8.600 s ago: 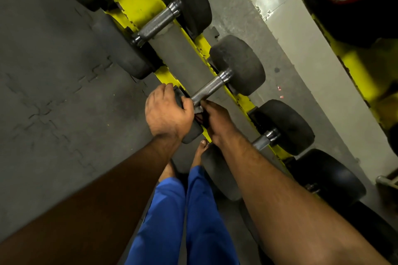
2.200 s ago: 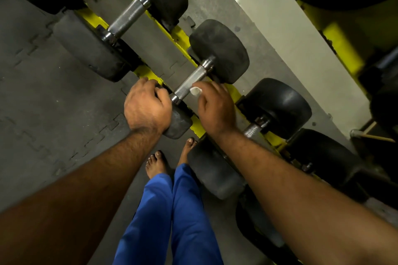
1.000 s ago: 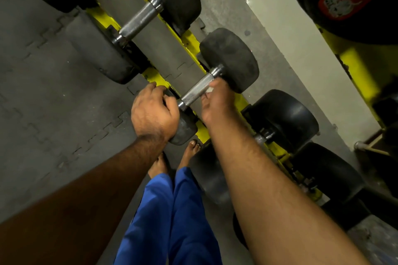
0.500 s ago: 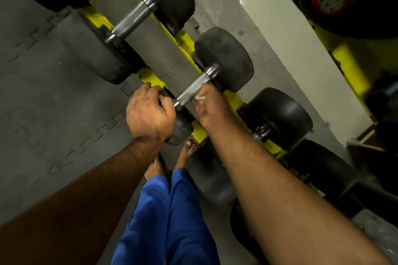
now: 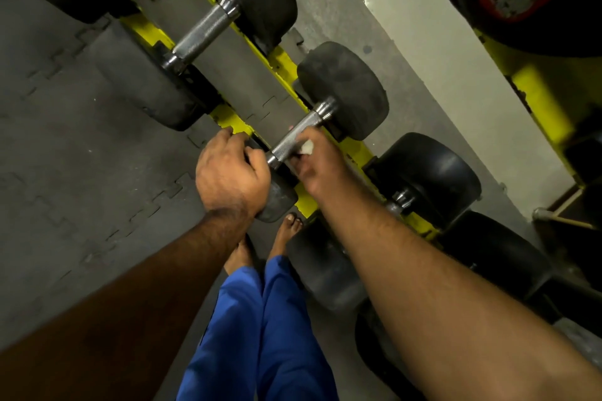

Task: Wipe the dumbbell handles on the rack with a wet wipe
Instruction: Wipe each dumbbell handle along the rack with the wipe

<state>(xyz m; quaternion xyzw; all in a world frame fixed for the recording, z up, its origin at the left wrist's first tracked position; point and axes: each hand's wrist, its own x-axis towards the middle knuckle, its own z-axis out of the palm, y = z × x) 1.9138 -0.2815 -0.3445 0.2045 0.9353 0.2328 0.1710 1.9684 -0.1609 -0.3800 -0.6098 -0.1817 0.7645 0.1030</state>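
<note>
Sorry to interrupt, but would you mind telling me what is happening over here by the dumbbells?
A person is cleaning dumbbells that sit on a yellow rack. The left hand grips the near weight head of one dumbbell, steadying it. The right hand pinches a small white wipe against the lower part of that dumbbell's metal handle. The neighbouring dumbbell handle farther along the rack is not being touched.

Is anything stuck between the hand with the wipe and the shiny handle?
Nothing visible is. The right hand holds the wipe right against the handle. The left hand grips the near weight at the handle's end, off to the side, not in the way.
</note>
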